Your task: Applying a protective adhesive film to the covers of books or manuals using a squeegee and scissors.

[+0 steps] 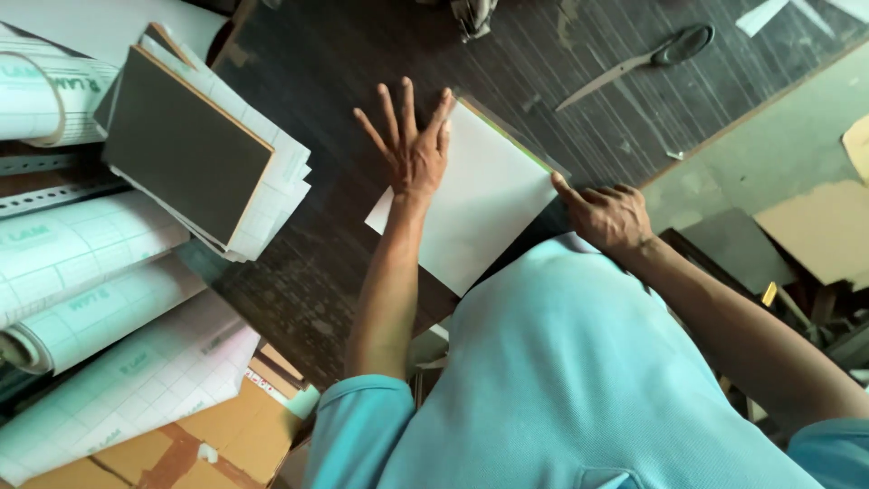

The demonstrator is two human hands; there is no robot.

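Note:
A white rectangular sheet [480, 204] lies tilted on the dark wooden table [344, 81], with a thin green edge along its far right side. My left hand [412, 149] rests flat with spread fingers on the sheet's upper left edge, holding nothing. My right hand [606, 215] has curled fingers and its fingertip touches the sheet's right corner. Whether it pinches the sheet I cannot tell. My light blue shirt hides the sheet's near corner.
A stack of white sheets topped by a dark board [186, 145] lies at the left. Rolls of gridded film [90, 299] lie left of the table. Scissors [643, 62] lie at the far right. Cardboard pieces [815, 226] sit on the floor.

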